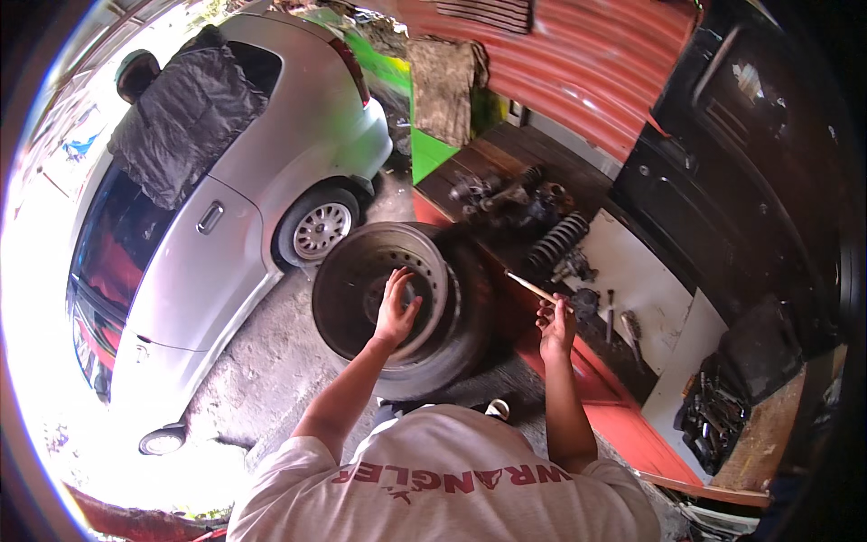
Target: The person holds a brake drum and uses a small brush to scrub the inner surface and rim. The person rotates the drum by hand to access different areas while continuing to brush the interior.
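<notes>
"Where were your hands?"

"My left hand point(396, 309) hung over the hollow of the steel wheel point(363, 296) at eleven o'clock from my chest, fingers loosely spread, gripping nothing; I couldn't tell whether they touched it."

"And the right?"

"My right hand point(556, 327), between one and two o'clock, was mostly curled, pinching a thin pale stick point(531, 286)."

"What was around?"

"A dark tyre point(476, 312) right beside the wheel, a coil spring point(560, 240) on the bench point(571, 155) at one o'clock."

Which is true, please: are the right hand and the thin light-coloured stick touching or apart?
Touching: the head view shows the right hand with its fingers gripping the thin light-coloured stick near one end.
</notes>
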The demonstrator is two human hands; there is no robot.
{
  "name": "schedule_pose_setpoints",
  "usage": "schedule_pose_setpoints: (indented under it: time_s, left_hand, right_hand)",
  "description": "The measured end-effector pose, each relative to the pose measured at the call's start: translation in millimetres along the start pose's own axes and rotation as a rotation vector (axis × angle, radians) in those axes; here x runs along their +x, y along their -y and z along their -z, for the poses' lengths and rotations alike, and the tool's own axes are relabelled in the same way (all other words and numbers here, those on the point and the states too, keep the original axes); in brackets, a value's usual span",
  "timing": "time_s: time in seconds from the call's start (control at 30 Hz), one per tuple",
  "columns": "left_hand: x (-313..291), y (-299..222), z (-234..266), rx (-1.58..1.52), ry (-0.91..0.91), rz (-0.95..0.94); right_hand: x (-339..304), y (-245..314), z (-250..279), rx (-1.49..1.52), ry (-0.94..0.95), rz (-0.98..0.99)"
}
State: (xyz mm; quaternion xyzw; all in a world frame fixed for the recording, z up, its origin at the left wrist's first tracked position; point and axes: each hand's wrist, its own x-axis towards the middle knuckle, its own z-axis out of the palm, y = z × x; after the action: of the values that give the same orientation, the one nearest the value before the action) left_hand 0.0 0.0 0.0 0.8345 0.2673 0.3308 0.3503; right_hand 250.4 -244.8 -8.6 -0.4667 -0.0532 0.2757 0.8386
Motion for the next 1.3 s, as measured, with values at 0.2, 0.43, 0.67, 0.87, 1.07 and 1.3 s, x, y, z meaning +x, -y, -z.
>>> schedule_pose_setpoints:
  time_s: [0.2, 0.43, 0.67, 0.87, 1.07, 1.3]
  left_hand:
    - [14.9, 86.1, 94.6, -0.039, -0.044, 0.011]
    - [27.8, 157.4, 140.7, -0.088, 0.0, 0.047]
    - [46.3, 215.2, 158.2, 0.108, 0.015, 0.102]
    - [40.8, 261.8, 144.1, -0.313, -0.116, 0.332]
    - [30.3, 258.6, 135.5, -0.204, -0.033, 0.256]
    - [29.8, 252.9, 138.2, -0.193, -0.049, 0.224]
  right_hand:
    - [-22.1, -84.0, -119.0, -0.121, -0.018, 0.099]
    - [-35.6, -150.2, -195.8, -0.128, -0.085, 0.155]
    - [-40.2, -159.6, -209.8, -0.697, -0.164, 0.377]
    - [-33.0, -167.6, -218.7, -1.152, -0.245, 0.554]
    - [-15.7, -177.1, -248.3, -1.104, -0.216, 0.432]
    - [-11.7, -187.3, -254.0, -0.962, -0.06, 0.282]
